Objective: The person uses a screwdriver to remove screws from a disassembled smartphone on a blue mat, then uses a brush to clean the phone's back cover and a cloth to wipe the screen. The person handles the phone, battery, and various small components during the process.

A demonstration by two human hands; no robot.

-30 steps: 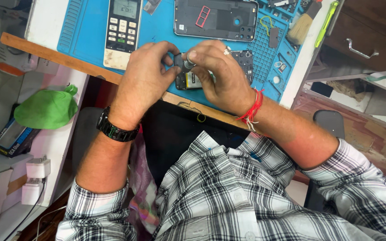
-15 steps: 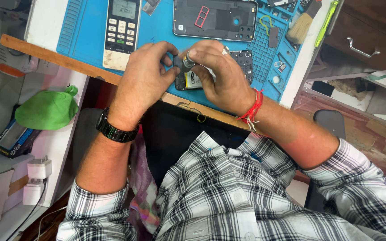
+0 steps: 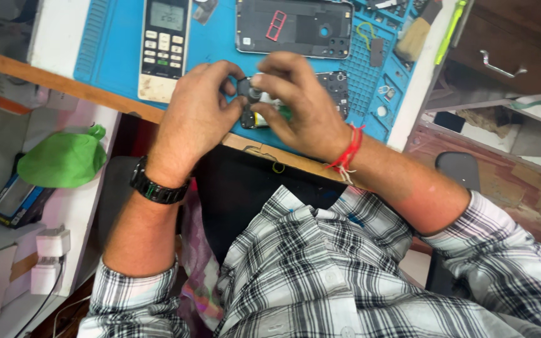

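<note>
**Head cam: both hands on a small part at the near edge of the mat**

Head view looks down my chest to the bench. Biggest thing is the blue work mat (image 3: 120,37), spread over the white table (image 3: 51,25) w/ a wooden strip (image 3: 64,84) along its near edge. Far on the mat lies a phone back shell (image 3: 308,28), dark grey, inside up, red rectangle on it. Left of that, a white remote control (image 3: 163,47) w/ a display and buttons. Off the table's left side, lower down, sits a green cap (image 3: 64,159).

My left hand (image 3: 192,119) & right hand (image 3: 302,106) meet at the mat's near edge, about centre. Both are curled in a pinch on one small dark component (image 3: 250,94) w/ a round bit on it; left thumb and fingers grip its left side, right fingers cover it from above. Can't tell exactly what it is, mostly hidden. Just under it, touching the mat, a bit of circuit board (image 3: 255,119) shows green and yellow betw. my hands. Right of my right hand, a dark phone frame piece (image 3: 336,87) lies flat.

Black watch (image 3: 156,188) on left wrist, red thread (image 3: 345,153) on right.
</note>
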